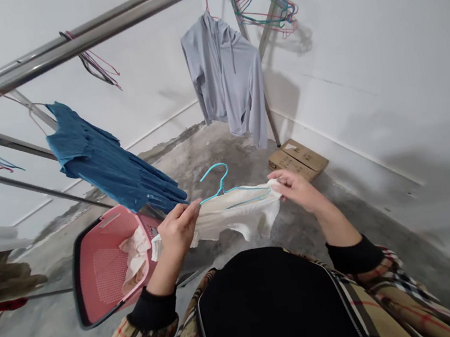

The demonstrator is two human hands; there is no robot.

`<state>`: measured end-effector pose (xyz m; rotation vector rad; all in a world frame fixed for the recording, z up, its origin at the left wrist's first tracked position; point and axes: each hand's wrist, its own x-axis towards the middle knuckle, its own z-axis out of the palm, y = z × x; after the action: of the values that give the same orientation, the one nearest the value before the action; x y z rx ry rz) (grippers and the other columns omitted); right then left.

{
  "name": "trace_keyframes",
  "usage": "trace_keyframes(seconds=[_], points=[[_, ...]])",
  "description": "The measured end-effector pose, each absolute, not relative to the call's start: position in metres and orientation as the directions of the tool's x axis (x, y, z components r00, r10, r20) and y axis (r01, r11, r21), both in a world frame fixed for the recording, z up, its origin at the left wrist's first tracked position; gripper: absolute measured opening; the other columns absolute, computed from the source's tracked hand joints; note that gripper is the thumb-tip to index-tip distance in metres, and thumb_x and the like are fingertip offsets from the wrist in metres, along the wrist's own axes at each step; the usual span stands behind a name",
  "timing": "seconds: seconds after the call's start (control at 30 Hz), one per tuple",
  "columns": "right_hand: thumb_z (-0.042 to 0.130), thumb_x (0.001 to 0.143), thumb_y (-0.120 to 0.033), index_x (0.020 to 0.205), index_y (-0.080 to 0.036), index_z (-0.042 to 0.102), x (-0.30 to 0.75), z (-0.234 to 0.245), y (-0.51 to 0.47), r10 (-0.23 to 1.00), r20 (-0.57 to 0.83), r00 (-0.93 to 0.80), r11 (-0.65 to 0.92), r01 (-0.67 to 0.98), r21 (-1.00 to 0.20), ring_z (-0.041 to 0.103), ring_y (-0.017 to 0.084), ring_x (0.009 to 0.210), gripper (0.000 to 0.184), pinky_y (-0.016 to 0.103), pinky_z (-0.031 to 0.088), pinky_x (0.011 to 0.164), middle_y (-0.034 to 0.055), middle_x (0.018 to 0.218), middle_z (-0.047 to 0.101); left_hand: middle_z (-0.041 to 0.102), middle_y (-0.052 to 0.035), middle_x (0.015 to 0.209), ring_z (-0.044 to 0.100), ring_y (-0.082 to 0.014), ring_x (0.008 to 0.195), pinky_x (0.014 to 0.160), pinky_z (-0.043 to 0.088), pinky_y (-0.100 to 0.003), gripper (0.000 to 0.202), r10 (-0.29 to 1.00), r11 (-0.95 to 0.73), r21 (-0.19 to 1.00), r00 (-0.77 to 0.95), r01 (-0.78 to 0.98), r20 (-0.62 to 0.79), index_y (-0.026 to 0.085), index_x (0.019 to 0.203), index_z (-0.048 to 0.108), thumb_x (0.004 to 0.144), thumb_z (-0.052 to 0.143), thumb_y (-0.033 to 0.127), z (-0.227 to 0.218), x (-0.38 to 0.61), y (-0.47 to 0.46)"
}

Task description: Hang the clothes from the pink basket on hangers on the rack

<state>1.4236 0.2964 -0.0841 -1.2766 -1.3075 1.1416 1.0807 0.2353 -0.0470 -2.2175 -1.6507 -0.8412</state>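
A cream cloth garment (237,218) stretches between my hands, with a blue wire hanger (221,183) pushed into its neck, the hook standing up. My left hand (179,230) pinches the garment's left edge beside the hanger's end. My right hand (297,191) grips the garment's far shoulder, over the other arm of the hanger. Below my left hand tilts a pink plastic laundry basket (108,227), holding a crumpled cream cloth (136,256).
A blue shirt (109,164) and a grey hooded jacket (226,83) hang from a steel drying rack (100,28). A tangle of wire hangers (265,5) hangs at the back. A flattened cardboard box (296,160) lies on the concrete floor by the wall.
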Motion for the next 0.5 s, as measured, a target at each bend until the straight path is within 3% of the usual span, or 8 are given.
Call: trace_keyframes(seconds=[0.17, 0.27, 0.37, 0.5], points=[[0.066, 0.081, -0.044, 0.104, -0.019, 0.067, 1.455, -0.060, 0.296, 0.983, 0.092, -0.158, 0.130, 0.250, -0.960, 0.062, 0.018, 0.089, 0.034, 0.030, 0.051, 0.079, 0.0064, 0.097, 0.068, 0.063, -0.0016, 0.072, 0.058, -0.0089, 0.060, 0.057, 0.044, -0.018, 0.017, 0.752, -0.441, 0.455, 0.041, 0.774, 0.658, 0.020, 0.096, 0.074, 0.088, 0.061, 0.028, -0.046, 1.077, 0.241], [0.070, 0.075, -0.046, 0.093, -0.019, 0.070, 1.462, -0.049, 0.299, 0.945, 0.118, -0.304, 0.215, 0.307, -0.927, 0.063, 0.020, 0.084, 0.032, 0.029, 0.052, 0.075, 0.0061, 0.088, 0.069, 0.062, -0.0016, 0.066, 0.056, -0.0101, 0.057, 0.054, 0.044, -0.020, 0.020, 0.772, -0.461, 0.549, 0.010, 0.697, 0.636, 0.019, 0.094, 0.075, 0.088, 0.060, 0.031, -0.041, 1.072, 0.241], [0.060, 0.082, -0.051, 0.074, -0.017, 0.068, 1.460, -0.043, 0.296, 0.887, 0.084, -0.454, 0.287, 0.401, -0.870, 0.062, 0.019, 0.068, 0.036, 0.028, 0.052, 0.066, 0.0044, 0.070, 0.067, 0.063, -0.0020, 0.066, 0.056, -0.0111, 0.059, 0.055, 0.044, -0.021, 0.023, 0.797, -0.415, 0.626, -0.068, 0.660, 0.600, 0.019, 0.092, 0.075, 0.088, 0.059, 0.036, -0.040, 1.068, 0.239], [0.050, 0.085, -0.059, 0.079, -0.016, 0.070, 1.452, -0.035, 0.292, 0.864, 0.133, -0.486, 0.355, 0.401, -0.844, 0.064, 0.021, 0.067, 0.048, 0.028, 0.053, 0.067, 0.0059, 0.069, 0.067, 0.062, -0.0016, 0.067, 0.057, -0.0119, 0.062, 0.058, 0.044, -0.022, 0.025, 0.807, -0.318, 0.718, -0.220, 0.619, 0.548, 0.019, 0.088, 0.075, 0.087, 0.059, 0.038, -0.049, 1.064, 0.232]])
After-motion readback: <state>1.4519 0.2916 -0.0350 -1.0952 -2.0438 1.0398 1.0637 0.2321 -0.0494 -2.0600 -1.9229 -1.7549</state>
